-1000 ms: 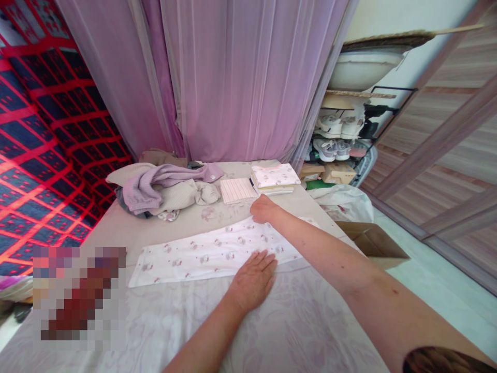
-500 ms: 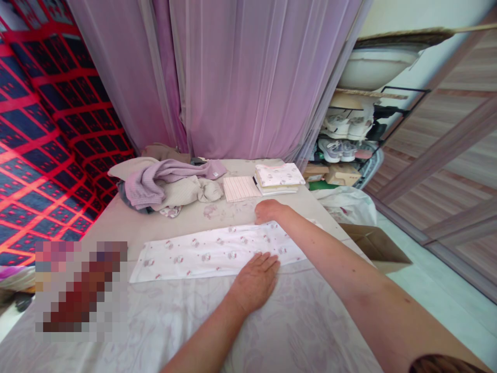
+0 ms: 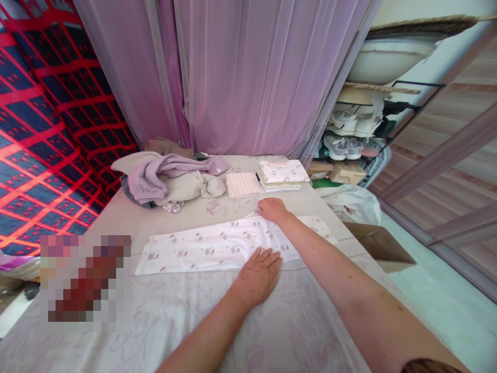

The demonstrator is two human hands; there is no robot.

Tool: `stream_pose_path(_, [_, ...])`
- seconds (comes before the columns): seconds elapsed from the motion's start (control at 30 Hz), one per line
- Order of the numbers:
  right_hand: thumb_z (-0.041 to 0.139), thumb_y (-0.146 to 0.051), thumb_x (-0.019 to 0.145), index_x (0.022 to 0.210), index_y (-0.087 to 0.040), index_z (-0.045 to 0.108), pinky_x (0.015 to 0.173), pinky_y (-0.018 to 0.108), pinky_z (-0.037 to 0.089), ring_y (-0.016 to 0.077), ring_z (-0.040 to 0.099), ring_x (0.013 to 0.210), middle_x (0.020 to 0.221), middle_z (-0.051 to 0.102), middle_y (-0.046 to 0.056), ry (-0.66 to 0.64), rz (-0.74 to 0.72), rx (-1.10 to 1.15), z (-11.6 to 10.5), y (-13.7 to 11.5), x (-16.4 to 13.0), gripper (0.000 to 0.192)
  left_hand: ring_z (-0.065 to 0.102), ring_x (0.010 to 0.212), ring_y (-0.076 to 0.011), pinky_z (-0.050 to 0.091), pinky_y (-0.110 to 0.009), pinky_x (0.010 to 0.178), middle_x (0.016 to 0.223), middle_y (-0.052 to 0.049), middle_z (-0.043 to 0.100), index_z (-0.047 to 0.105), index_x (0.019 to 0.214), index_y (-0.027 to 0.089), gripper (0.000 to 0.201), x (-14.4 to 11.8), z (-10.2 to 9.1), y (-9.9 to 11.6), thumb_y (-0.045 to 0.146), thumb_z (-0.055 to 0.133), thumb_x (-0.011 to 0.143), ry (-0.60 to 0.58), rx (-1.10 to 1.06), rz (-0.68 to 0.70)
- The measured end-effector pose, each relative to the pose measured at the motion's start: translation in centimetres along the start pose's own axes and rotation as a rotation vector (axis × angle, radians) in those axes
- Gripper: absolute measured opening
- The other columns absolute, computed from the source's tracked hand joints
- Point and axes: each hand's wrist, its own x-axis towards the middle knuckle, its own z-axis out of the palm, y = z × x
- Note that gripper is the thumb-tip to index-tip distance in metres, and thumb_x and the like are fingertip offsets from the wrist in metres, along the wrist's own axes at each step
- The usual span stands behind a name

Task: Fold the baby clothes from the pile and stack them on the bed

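A long folded strip of white printed cloth [image 3: 202, 248] with small red-and-grey figures lies across the bed. I cannot tell what garment it is. My left hand [image 3: 259, 277] rests flat on its near edge, fingers stretched out. At the far edge, my right hand [image 3: 273, 208] is closed, pinching the cloth and raising it into a small peak. Part of the strip's right end is hidden behind my right forearm. Beyond it sit a folded striped cloth [image 3: 244, 185] and a small folded stack with a matching print on top [image 3: 284, 172].
Loose clothes [image 3: 171, 178], lilac and beige, lie heaped at the far left of the bed [image 3: 295, 321]. A purple curtain [image 3: 248, 77] hangs behind. On the right are a shoe rack [image 3: 359, 124], a plastic bag [image 3: 349, 202] and an open cardboard box [image 3: 380, 243].
My right hand has taken hold of the far edge and tugged it up slightly, creasing the cloth. My left hand stays flat in place. The view has shifted a little.
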Motion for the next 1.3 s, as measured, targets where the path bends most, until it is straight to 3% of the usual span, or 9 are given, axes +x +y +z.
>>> stream_pose_path(0.2, [0.05,-0.031,0.086,0.096,-0.024,0.07,0.074,0.025,0.043,0.0177,0.062,0.092,0.102,0.071,0.004,0.059,0.049,0.129,1.8,0.4,-0.5,0.023,0.054,0.119,-0.0195,0.04,-0.035,0.106,0.128,-0.006,0.06,0.055,0.125,0.019,0.035,-0.7,-1.7,-0.3,0.024,0.046,0.091,0.046,-0.057,-0.044])
stream_pose_path(0.33, [0.047,-0.03,0.087,0.097,-0.024,0.069,0.07,0.023,0.041,0.0161,0.061,0.089,0.102,0.069,0.002,0.102,0.082,0.215,3.0,0.5,-0.8,0.025,0.06,0.099,-0.0205,0.048,-0.035,0.092,0.104,-0.006,0.067,0.064,0.107,0.019,0.024,-3.1,-5.2,-2.7,0.019,0.049,0.088,0.068,0.026,-0.228])
stream_pose_path(0.5, [0.048,-0.032,0.086,0.095,-0.024,0.069,0.068,0.023,0.04,0.0156,0.061,0.088,0.1,0.068,0.002,0.139,0.097,0.289,3.6,0.5,-0.9,0.023,0.059,0.089,-0.0205,0.047,-0.036,0.083,0.094,-0.006,0.066,0.065,0.096,0.02,0.017,-6.1,-8.4,-5.4,0.023,0.05,0.089,-0.027,0.14,-0.347])
stream_pose_path(0.67, [0.046,-0.032,0.088,0.095,-0.023,0.068,0.069,0.023,0.039,0.0157,0.06,0.089,0.101,0.067,0.003,0.182,0.112,0.31,4.0,0.4,-1.3,0.025,0.058,0.089,-0.0212,0.045,-0.036,0.081,0.094,-0.007,0.066,0.064,0.094,0.02,0.02,-6.8,-8.3,-5.5,0.03,0.048,0.092,-0.065,0.195,-0.326])
stream_pose_path(0.97, [0.044,-0.03,0.09,0.097,-0.023,0.067,0.078,0.025,0.04,0.0178,0.058,0.096,0.104,0.066,0.005,0.233,0.133,0.315,4.7,0.0,-1.5,0.026,0.058,0.083,-0.0194,0.044,-0.035,0.08,0.084,-0.006,0.064,0.063,0.086,0.02,0.028,-8.0,-8.5,-5.2,0.025,0.038,0.096,-0.08,0.26,-0.216])
stream_pose_path(1.17, [0.042,-0.03,0.091,0.1,-0.023,0.066,0.081,0.024,0.04,0.0171,0.058,0.098,0.105,0.065,0.005,0.247,0.107,0.307,4.7,0.0,-1.9,0.027,0.059,0.09,-0.0214,0.045,-0.036,0.083,0.092,-0.007,0.065,0.063,0.093,0.02,0.021,-7.9,-7.6,-4.9,0.03,0.044,0.094,-0.052,0.209,-0.273])
stream_pose_path(1.3, [0.041,-0.034,0.092,0.104,-0.024,0.067,0.083,0.024,0.039,0.017,0.058,0.099,0.106,0.065,0.004,0.238,0.077,0.297,4.5,0.1,-2.4,0.029,0.059,0.089,-0.0204,0.046,-0.034,0.082,0.093,-0.006,0.066,0.063,0.094,0.021,0.025,-7.8,-8.3,-5.2,0.037,0.044,0.093,-0.026,0.106,-0.284])
